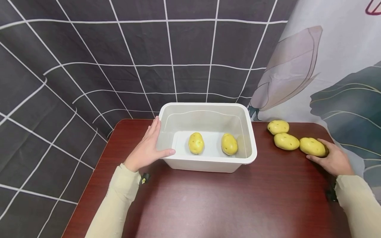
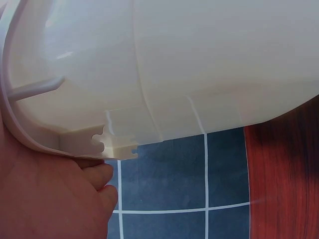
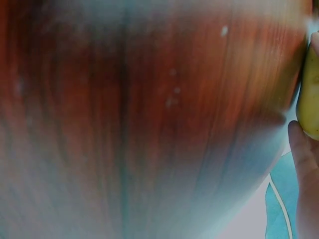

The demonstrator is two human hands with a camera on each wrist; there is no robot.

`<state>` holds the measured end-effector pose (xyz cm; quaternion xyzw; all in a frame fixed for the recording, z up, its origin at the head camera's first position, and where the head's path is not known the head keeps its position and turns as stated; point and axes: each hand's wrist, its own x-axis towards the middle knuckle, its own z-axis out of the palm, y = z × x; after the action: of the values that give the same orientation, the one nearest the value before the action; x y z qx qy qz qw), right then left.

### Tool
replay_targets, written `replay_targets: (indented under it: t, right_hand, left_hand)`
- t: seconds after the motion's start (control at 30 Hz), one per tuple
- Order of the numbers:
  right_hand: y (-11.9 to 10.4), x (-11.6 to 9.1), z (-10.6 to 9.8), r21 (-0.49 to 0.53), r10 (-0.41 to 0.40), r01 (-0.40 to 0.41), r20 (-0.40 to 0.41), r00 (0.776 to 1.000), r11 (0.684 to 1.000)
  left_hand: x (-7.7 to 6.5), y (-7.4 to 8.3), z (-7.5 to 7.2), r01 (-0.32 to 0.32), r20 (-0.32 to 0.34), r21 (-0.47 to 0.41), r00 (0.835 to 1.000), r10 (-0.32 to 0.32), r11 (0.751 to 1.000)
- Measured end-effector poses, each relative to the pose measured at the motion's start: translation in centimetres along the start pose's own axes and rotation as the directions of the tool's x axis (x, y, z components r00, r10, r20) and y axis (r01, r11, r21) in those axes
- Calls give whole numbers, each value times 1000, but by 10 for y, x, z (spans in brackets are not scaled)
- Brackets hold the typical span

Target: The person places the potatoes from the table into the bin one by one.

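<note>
A white plastic bin (image 1: 205,164) stands on the table, with two yellow potatoes lying apart on its floor: one potato (image 1: 196,143) left of the middle, another potato (image 1: 229,144) to the right. My left hand (image 1: 146,145) rests on the bin's left front corner, fingers straight along the left rim and thumb at the front rim. On the right, my right hand (image 1: 337,160) has its thumb and fingers around a potato (image 1: 312,147) on the table. The right wrist view shows only part of that potato (image 3: 310,97) at its edge.
Left of the held potato lie two more potatoes, one potato (image 1: 286,141) close beside it and another potato (image 1: 278,127) behind. The reddish-brown table (image 1: 208,201) meets a dark gridded cloth (image 1: 190,79) and a pale patterned cloth (image 1: 297,66) at the back.
</note>
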<state>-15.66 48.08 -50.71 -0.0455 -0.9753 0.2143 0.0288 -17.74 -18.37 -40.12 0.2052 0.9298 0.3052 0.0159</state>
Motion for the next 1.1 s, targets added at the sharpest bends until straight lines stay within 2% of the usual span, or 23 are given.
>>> replay_targets:
  t: [0.27, 0.83, 1.1]
  right_hand:
    - [-1, -2, -2, -12, 19, -19, 19, 1000, 1000]
    - [-5, -1, -5, -3, 57, -57, 3, 998, 998]
    - [-1, -4, -5, 8, 70, -70, -1, 998, 997]
  left_hand:
    - [-1, 1, -1, -1, -4, 4, 1000, 1, 1000]
    - [0, -1, -1, -8, -4, 11, 1000, 8, 1000]
    - [0, -1, 0, -8, -2, 1, 1000, 8, 1000]
